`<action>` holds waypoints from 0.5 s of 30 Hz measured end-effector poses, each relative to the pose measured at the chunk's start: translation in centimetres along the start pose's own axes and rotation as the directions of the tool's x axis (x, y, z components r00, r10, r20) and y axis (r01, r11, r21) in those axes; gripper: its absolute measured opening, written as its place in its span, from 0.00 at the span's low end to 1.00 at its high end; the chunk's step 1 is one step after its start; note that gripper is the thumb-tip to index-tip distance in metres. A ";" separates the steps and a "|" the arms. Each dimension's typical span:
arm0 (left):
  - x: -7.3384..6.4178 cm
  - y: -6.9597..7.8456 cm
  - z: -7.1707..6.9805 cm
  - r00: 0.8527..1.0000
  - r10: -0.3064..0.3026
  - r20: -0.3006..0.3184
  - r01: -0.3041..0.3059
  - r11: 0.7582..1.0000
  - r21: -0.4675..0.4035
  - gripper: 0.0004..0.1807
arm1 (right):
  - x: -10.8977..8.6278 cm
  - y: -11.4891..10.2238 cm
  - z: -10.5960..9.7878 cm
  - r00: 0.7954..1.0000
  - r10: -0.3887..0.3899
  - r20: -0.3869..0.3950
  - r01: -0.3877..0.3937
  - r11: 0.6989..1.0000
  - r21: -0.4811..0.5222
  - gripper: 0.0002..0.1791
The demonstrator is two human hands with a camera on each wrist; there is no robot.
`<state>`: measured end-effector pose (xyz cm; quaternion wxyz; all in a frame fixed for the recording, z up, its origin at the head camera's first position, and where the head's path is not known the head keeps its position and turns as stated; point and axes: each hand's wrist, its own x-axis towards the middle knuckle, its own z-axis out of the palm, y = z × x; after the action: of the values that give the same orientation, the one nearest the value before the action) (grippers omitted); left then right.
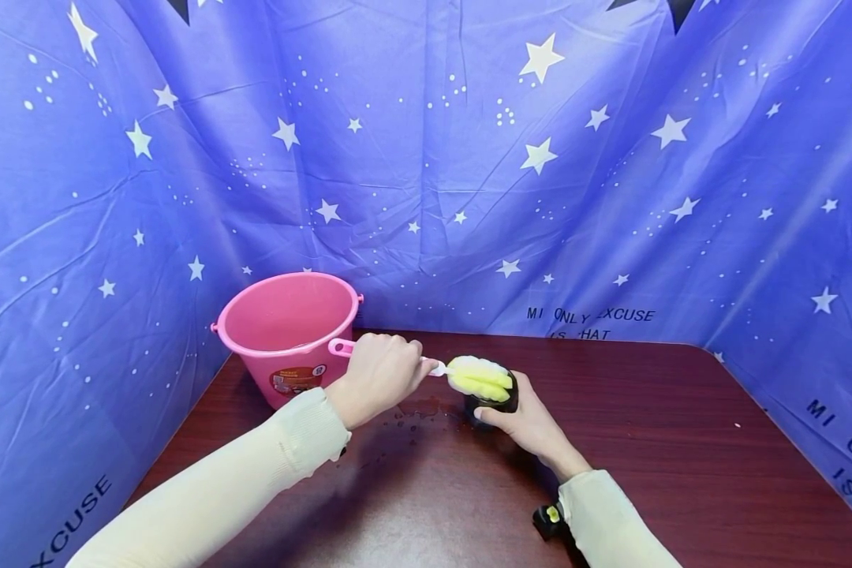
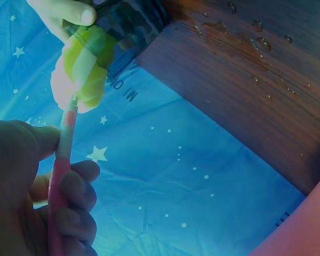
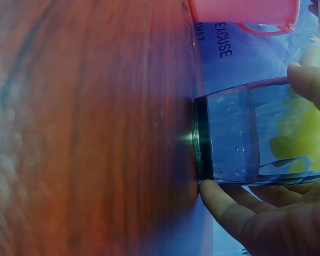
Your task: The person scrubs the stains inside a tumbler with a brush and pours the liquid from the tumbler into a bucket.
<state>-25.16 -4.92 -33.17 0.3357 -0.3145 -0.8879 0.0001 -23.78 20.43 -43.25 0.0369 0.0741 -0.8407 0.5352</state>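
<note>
My left hand [image 1: 386, 371] grips the pink handle of a bottle brush [image 2: 60, 184]. The brush's yellow and white sponge head [image 1: 477, 377] sits partly inside the mouth of a dark, see-through glass [image 1: 484, 412], tilted, with much of it above the rim. My right hand [image 1: 528, 414] holds the glass around its side, thumb in front. In the right wrist view the glass [image 3: 232, 136] stands with its thick base at the table, and the yellow sponge shows through the upper wall. One finger of the right hand [image 3: 272, 218] reaches down near the base.
A pink bucket [image 1: 284, 347] with a sticker stands left of the glass, behind the left hand. Water drops [image 1: 419, 414] lie on the dark red wooden table [image 1: 646, 442]. A starry blue cloth [image 1: 426, 158] hangs around the back and sides.
</note>
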 end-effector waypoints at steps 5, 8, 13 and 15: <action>-0.2 -0.1 0.0 0.999 -0.023 0.039 0.023 1.000 -0.016 0.25 | -0.1 -0.2 0.0 1.000 0.013 -0.002 -0.013 1.000 0.002 0.46; -0.3 -0.1 0.1 0.997 -0.037 0.063 0.039 0.999 -0.022 0.23 | -0.1 -0.2 0.0 1.000 0.015 -0.004 -0.015 1.000 0.000 0.47; -0.5 -0.2 0.4 0.996 -0.055 0.065 0.058 0.998 -0.034 0.22 | -0.1 -0.2 0.0 1.000 0.021 -0.007 -0.021 1.000 -0.001 0.47; -0.6 -0.2 0.4 0.996 -0.063 0.062 0.065 0.997 -0.041 0.22 | -0.1 -0.2 0.0 1.000 0.024 -0.007 -0.024 1.000 -0.001 0.47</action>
<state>-25.15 -5.34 -33.83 0.3018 -0.2928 -0.9071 -0.0202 -23.69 20.35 -43.14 0.0333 0.0622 -0.8417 0.5353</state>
